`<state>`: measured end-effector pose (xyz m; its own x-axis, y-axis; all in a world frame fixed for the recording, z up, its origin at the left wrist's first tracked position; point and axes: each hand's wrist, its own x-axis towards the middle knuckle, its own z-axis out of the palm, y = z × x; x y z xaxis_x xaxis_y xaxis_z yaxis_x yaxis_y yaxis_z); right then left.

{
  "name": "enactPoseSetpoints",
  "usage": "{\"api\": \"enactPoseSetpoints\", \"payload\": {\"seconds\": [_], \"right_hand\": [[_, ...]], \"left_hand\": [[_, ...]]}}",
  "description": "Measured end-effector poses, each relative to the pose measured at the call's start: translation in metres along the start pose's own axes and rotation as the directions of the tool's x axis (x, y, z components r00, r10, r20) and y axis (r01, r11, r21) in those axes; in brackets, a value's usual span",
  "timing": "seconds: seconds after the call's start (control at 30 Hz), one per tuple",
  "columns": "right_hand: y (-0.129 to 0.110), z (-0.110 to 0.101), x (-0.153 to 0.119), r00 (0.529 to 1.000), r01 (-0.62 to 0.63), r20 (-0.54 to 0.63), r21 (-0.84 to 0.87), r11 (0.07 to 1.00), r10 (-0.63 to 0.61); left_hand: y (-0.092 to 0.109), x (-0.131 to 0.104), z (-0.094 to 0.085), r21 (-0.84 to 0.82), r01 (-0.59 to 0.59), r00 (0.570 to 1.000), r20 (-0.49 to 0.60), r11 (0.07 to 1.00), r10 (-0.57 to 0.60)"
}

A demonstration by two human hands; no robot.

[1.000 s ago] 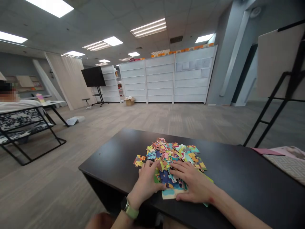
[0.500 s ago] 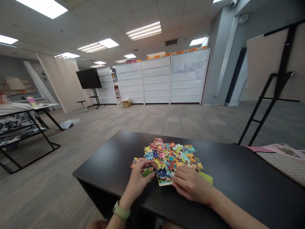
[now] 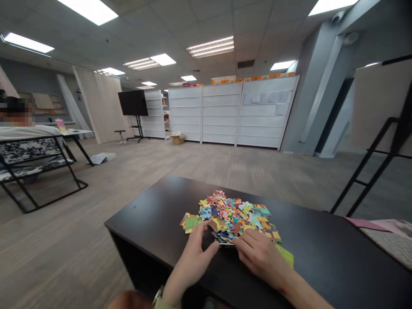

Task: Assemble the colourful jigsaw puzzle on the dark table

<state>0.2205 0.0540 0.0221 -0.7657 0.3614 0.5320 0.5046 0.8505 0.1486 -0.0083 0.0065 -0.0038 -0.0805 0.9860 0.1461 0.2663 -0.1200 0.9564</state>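
A heap of colourful jigsaw puzzle pieces (image 3: 233,212) lies on the dark table (image 3: 144,210). My left hand (image 3: 195,253) is at the heap's front left, open, with thumb and fingers apart and nothing visible between them. Just beyond its fingertips, a green jigsaw piece (image 3: 192,223) rests on other pieces at the left edge. My right hand (image 3: 259,255) is closed at the front of the heap, its fingertips pinching the edge of a pale-rimmed jigsaw piece (image 3: 225,244); most of its grip is hidden. A lime green piece (image 3: 286,256) shows beside the right wrist.
A patterned cloth with a pink edge (image 3: 383,236) lies to the right of the table. Behind it stands a black easel (image 3: 370,171). On the left, a person sits on a black-framed chair (image 3: 35,159). White shelving (image 3: 219,113) stands across the room.
My left hand has let go of the green piece, now at the heap's left edge, and drawn back with fingers spread. The pale-rimmed piece by my right hand has tilted. The view has shifted left.
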Motion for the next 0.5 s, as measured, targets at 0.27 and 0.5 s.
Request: {"api": "enactPoseSetpoints", "payload": {"seconds": [0.27,0.5], "right_hand": [[-0.002,0.002,-0.004,0.999,0.032,0.014,0.056,0.998,-0.033],[0.016,0.013,-0.012,0.963,-0.04,-0.256,0.162,0.986,0.081]], "left_hand": [[0.038,-0.012,0.035,-0.924,0.191,0.919,0.049,0.332,-0.392],[0.036,0.017,0.021,-0.88,0.414,0.854,0.288,0.231,-0.433]]}}
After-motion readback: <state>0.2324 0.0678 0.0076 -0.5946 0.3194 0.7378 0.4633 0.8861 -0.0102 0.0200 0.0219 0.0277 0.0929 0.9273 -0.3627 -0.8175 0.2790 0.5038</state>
